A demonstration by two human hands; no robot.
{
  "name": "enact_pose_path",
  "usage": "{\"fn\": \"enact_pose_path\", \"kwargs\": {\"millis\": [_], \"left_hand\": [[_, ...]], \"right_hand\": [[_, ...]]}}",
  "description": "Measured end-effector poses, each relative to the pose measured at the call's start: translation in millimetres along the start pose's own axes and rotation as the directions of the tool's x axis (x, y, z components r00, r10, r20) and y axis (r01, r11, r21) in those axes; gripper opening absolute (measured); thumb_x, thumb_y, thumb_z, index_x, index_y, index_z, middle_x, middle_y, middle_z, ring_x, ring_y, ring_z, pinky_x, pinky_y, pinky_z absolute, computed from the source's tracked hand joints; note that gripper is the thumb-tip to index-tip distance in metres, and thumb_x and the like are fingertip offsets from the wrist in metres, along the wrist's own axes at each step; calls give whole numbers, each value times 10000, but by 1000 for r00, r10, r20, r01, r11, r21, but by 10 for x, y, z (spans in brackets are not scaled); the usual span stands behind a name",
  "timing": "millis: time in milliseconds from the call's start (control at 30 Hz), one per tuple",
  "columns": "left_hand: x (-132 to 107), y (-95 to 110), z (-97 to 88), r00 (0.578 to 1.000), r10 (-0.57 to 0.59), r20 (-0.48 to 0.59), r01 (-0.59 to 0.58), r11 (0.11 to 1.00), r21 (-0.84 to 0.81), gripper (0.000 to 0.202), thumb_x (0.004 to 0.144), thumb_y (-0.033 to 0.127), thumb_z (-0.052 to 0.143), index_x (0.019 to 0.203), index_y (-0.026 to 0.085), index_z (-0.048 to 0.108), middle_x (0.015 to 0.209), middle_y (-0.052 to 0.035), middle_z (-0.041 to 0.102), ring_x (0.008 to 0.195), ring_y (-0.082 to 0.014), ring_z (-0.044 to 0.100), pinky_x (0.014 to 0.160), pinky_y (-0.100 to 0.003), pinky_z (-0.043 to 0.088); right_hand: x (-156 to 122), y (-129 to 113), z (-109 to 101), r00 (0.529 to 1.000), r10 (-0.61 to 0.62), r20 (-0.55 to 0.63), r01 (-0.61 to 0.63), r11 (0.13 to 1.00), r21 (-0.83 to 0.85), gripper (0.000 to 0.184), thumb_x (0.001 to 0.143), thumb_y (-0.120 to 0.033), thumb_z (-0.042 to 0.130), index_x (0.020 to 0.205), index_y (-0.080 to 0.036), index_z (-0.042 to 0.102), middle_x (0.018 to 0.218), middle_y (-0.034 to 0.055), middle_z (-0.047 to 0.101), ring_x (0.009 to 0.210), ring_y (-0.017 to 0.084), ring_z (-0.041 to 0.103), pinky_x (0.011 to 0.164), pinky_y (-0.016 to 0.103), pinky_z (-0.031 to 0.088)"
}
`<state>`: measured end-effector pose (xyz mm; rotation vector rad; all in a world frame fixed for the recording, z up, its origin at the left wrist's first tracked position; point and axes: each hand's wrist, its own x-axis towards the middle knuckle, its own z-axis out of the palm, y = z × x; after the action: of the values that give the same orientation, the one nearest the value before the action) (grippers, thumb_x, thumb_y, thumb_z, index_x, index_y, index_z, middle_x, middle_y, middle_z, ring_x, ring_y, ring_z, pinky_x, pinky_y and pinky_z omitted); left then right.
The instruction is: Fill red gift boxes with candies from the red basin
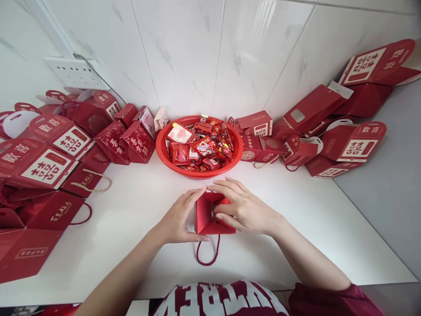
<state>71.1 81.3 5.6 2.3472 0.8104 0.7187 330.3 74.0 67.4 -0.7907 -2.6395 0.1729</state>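
A small red paper gift box point(205, 217) stands on the white table in front of me, its open top facing up. A dark red cord handle point(208, 264) loops out from its near side. My left hand point(180, 217) is wrapped round the left side, fingertips at the far edge and thumb at the near edge. On the right side is my right hand point(243, 208), with some fingers along the far rim and others reaching into the opening. The bottom of the box is mostly hidden by these fingers.
Beyond the box is a red plastic basin point(199, 174) heaped with wrapped sweets point(205, 147). Many red gift boxes point(42, 171) are stacked at left, and more boxes point(358, 147) line the right. A power strip point(79, 72) with a cable is on the tiled wall point(184, 52).
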Motion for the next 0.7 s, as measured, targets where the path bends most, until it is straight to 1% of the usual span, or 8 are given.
{"fn": "enact_pose_path", "kwargs": {"millis": [100,200,300,400,467,567,633,700], "left_hand": [[-12,-32,25,999,-1,-33,-1,999,-39,1178,680,654,781,1577,305,102,1555,-161,345,1396,-389,396,1141,-543,367],[-12,-69,31,998,-7,-62,2,996,-93,1122,715,663,746,1576,300,126,1545,-158,358,1387,-384,407,1139,-538,370],[-1,-109,10,998,-18,-64,7,986,-164,1063,752,669,707,1572,295,145,1544,-155,354,1382,-375,415,1135,-531,379],[9,-131,-20,998,-32,-47,22,976,-215,1024,746,658,721,1555,287,214,1533,-151,364,1386,-369,410,1147,-522,371],[17,-129,-35,999,-33,-39,23,970,-241,1002,729,632,753,1536,281,276,1525,-154,376,1388,-375,407,1153,-524,365],[31,-121,-44,1000,-1,-7,-1,949,-316,965,762,619,728,1543,256,294,1566,-167,336,1437,-397,343,1176,-539,327],[37,-133,-43,999,29,19,-19,921,-390,854,860,592,623,1555,228,287,1601,-169,294,1479,-391,280,1202,-534,283],[34,-162,-42,998,33,44,-10,895,-446,668,956,493,504,1538,216,332,1603,-161,308,1487,-356,291,1210,-503,278]], "right_hand": [[83,22,87,996,-36,83,37,999,-10,365,997,-420,499,898,-192,766,1485,123,470,1444,320,323,1208,587,221],[100,55,107,995,-34,91,32,999,23,377,984,-476,513,997,-200,771,1521,129,432,1456,331,306,1209,590,212],[71,101,65,999,-33,43,30,997,72,386,972,-490,535,1201,-236,714,1584,116,355,1463,336,297,1197,585,246],[22,149,-10,1000,-17,-10,18,992,127,421,988,-454,519,1320,-220,630,1581,127,360,1457,313,320,1181,547,307],[-10,178,-70,999,27,-44,-20,988,156,377,1007,-391,498,1308,-198,616,1551,136,403,1440,290,357,1160,511,357],[-50,218,-160,994,91,-67,-77,980,184,254,1014,-308,481,1168,-206,656,1500,123,466,1388,272,431,1118,484,410],[-76,247,-197,992,126,-33,-116,970,212,219,1004,-312,504,1127,-213,655,1486,119,484,1354,270,470,1100,473,425],[-108,277,-193,987,151,62,-162,948,274,353,953,-395,598,1259,-219,596,1505,130,468,1354,282,477,1099,471,425]]}}
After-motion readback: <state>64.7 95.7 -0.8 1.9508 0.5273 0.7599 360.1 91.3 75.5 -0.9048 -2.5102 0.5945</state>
